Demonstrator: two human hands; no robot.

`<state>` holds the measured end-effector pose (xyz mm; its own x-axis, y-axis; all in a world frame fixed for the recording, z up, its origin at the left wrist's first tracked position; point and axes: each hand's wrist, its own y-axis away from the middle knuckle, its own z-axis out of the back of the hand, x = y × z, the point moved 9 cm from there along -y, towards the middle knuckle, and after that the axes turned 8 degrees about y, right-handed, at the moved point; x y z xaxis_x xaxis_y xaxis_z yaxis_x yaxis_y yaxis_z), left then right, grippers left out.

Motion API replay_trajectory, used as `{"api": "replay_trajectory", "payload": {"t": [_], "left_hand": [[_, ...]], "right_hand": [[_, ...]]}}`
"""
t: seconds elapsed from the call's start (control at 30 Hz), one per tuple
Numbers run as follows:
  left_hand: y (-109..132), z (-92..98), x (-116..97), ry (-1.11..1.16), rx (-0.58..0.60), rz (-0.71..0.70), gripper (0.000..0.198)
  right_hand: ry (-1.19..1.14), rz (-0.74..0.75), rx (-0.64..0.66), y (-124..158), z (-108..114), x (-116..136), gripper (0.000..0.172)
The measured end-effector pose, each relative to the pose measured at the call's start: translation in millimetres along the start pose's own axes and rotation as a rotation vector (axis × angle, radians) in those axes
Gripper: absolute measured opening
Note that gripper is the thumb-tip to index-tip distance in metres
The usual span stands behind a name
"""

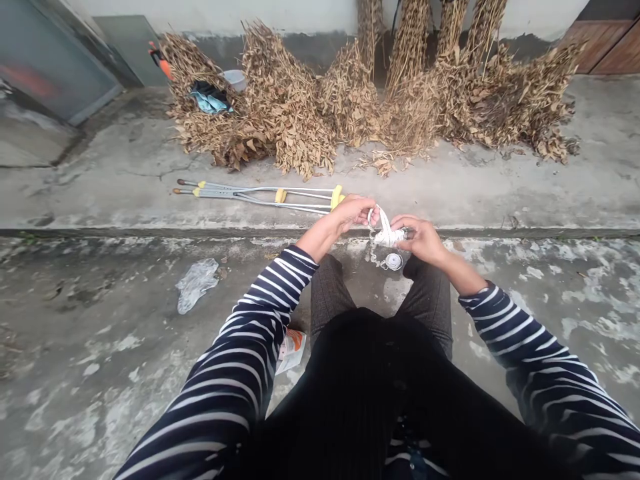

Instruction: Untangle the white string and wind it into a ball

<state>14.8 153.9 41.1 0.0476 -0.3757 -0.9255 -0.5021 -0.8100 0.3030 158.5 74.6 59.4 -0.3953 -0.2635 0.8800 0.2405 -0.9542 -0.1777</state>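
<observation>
My left hand [357, 212] is closed, its fingers pinching a narrow white strip [384, 220] that runs in a loop toward my right. With fingers and thumb curled round it, my right hand [421, 239] grips a white wound bundle [388, 237], to which the strip leads. What lies at the bundle's core is too small to make out. Just below, between my knees, a coiled white roll [394, 261] sits low down, with a thin, crinkled white length beside it.
Crutches [240, 195] with yellow pads lie on the raised concrete step [125, 200], beyond my left hand. Dry plant bundles [295, 107] lean along the wall. A crumpled clear plastic bag [197, 285] is on the ground at left; a printed packet [291, 352] lies by my left leg.
</observation>
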Motion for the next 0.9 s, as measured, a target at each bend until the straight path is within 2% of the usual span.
{"api": "replay_trajectory", "payload": {"t": [0.13,0.2,0.27,0.33,0.4,0.47,0.57,0.63,0.73,0.9], "left_hand": [[-14,1.9,36,-0.219,0.073,0.149,0.017],[-14,2.1,55,-0.327,0.084,0.214,0.014],[-11,3.9,66,-0.362,0.050,0.217,0.015],[-6,4.5,62,-0.252,-0.022,0.097,0.019],[5,1.3,50,-0.049,-0.073,-0.086,0.032],[17,-12.1,42,0.112,-0.027,-0.193,0.048],[28,-38.1,40,0.215,0.073,-0.214,0.057],[28,-46.0,42,0.222,0.060,-0.210,0.045],[24,-47.1,48,0.172,0.013,-0.196,0.011],[26,-47.0,61,0.160,0.013,-0.135,0.020]], "right_hand": [[-0.339,-0.167,0.069,6,-11,1,0.046],[-0.442,-0.226,0.046,7,-12,-1,0.058],[-0.511,-0.266,0.000,9,-11,-3,0.064],[-0.540,-0.285,-0.057,9,-7,-6,0.060],[-0.554,-0.304,-0.095,8,-4,-9,0.055],[-0.569,-0.326,-0.116,6,-1,-12,0.055],[-0.564,-0.353,-0.139,4,3,-15,0.057],[-0.551,-0.364,-0.162,3,5,-16,0.057],[-0.573,-0.370,-0.178,3,8,-13,0.056],[-0.681,-0.380,-0.164,3,7,-9,0.052]]}}
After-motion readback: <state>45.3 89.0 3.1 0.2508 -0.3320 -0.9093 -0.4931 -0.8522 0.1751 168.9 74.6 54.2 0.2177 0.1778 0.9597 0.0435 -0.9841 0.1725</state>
